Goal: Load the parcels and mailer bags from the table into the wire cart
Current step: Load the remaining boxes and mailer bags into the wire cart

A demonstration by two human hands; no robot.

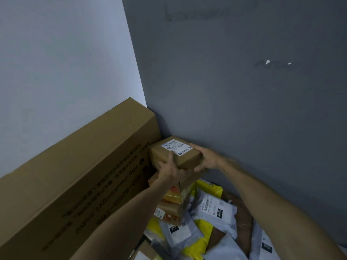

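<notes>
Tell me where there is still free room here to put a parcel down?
Hardly any. Both hands hold the small box in the corner, atop stacked parcels. The big carton closes the left; mailer bags crowd the middle. The only bare patch is a brown strip between the bags and the grey wall.

You face a room corner: a pale wall [56,62] on your left meets a scuffed grey wall [244,109], dimly lit.

bare forearms, left hand [170,168], right hand [205,159]
</notes>
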